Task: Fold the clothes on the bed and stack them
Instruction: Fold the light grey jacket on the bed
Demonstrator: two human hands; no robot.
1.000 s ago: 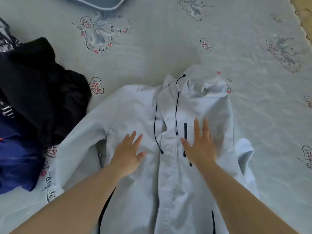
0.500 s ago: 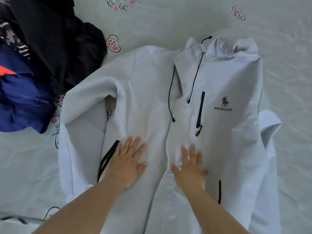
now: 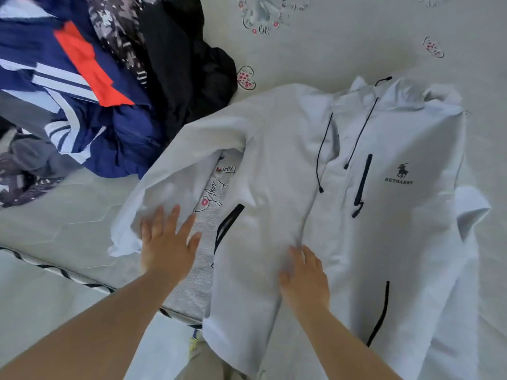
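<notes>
1. Jacket (image 3: 343, 215) lies face up on the bed (image 3: 356, 37), long axis toward the person.
2. Left hand (image 3: 167, 242), fingers spread, nearest the left sleeve (image 3: 170, 182).
3. Right hand (image 3: 304, 278) presses flat on the front.

On the chest of the white jacket (image 3: 384, 215), up and to the right of the right hand (image 3: 304, 275), we read "BETBAEST" (image 3: 399, 182) in dark capitals under a horse-and-rider logo (image 3: 402, 170). Cursive script on the bed sheet (image 3: 216, 187), just above the left hand (image 3: 164, 242), we cannot make out.
</notes>
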